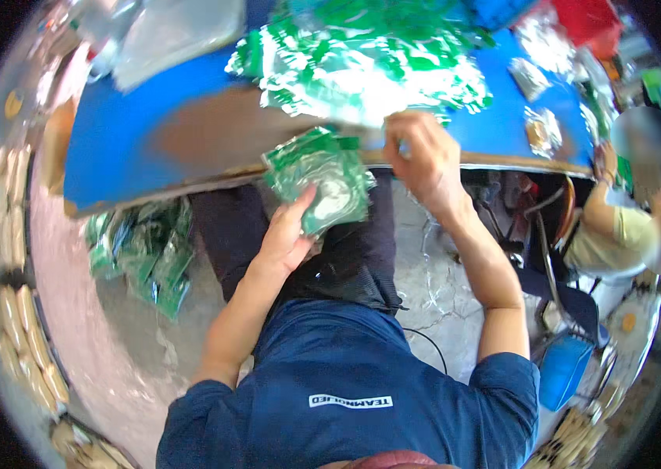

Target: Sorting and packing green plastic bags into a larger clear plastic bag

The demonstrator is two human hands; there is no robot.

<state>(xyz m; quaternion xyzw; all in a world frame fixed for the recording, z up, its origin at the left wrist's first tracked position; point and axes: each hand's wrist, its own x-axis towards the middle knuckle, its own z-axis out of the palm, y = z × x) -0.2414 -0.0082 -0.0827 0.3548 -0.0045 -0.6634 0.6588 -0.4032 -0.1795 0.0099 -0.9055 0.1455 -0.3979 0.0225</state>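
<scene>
Gripping one stack of green plastic packets (pixel 338 184) at one o'clock, the left hand (pixel 287 238) lays its thumb on top. The right hand (pixel 426 160) curls, contents unclear.

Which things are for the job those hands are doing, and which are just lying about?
Likely for the job:
green packets in the left hand
shiny green pile on the blue table, near the right hand

Probably just lying about:
blue box-shaped thing at lower right
red thing at upper right
</scene>
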